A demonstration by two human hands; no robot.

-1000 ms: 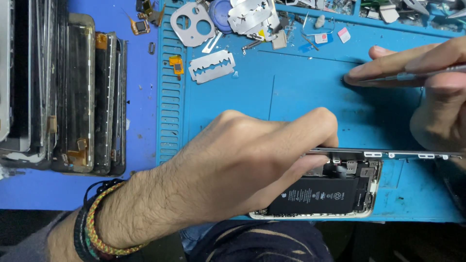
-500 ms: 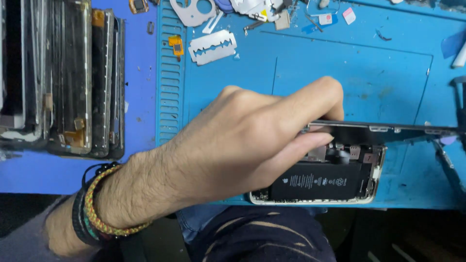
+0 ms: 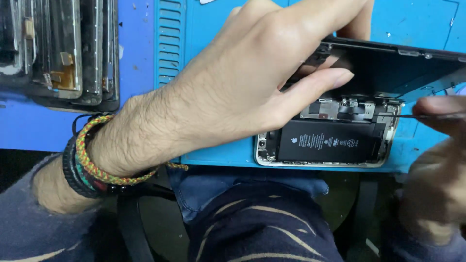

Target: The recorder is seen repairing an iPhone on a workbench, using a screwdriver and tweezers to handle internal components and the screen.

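An opened phone lies at the near edge of the blue work mat, its black battery and circuit board showing. My left hand grips the phone's lifted screen panel and holds it tilted up over the body. At the right edge, my right hand pinches a thin dark tool whose tip reaches in over the circuit board near the top of the battery. Braided bracelets sit on my left wrist.
A row of old phone screens and frames stands at the far left on the blue table. My lap in dark striped clothing is below the table edge.
The view has dropped and closed in on the phone. My right hand, out of view half a second ago, has come back at the right with the thin tool at the phone's board.
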